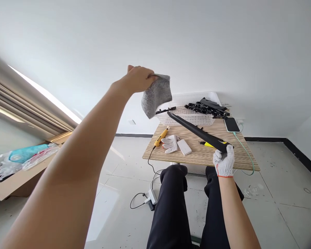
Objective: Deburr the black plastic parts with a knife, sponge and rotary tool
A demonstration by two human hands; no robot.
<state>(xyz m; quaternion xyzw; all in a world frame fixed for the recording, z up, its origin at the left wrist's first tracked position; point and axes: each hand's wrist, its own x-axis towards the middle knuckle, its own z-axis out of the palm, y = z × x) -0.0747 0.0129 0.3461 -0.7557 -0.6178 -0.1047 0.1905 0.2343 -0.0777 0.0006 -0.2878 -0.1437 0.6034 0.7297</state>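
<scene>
My bare left hand [141, 79] is raised above the table's far left side, fingers closed on the edge of a grey cloth [158, 92] that hangs down. A white knit glove covers my right hand [224, 160], which grips the near end of a long black plastic strip [197, 130]. The strip slants up and away to the left, its far end close to the white basket [189, 120]. Beneath its near part, a yellow utility knife [209, 144] lies partly hidden on the table.
On the slatted wooden table [155, 155] lie a yellow corded tool [161, 137], a white glove [170, 144], a white box [184, 147] and a phone [231, 125] on a cable. Black plastic parts [207, 106] fill the basket's right side. An open carton [23, 176] stands left; a power strip [152, 197] lies below.
</scene>
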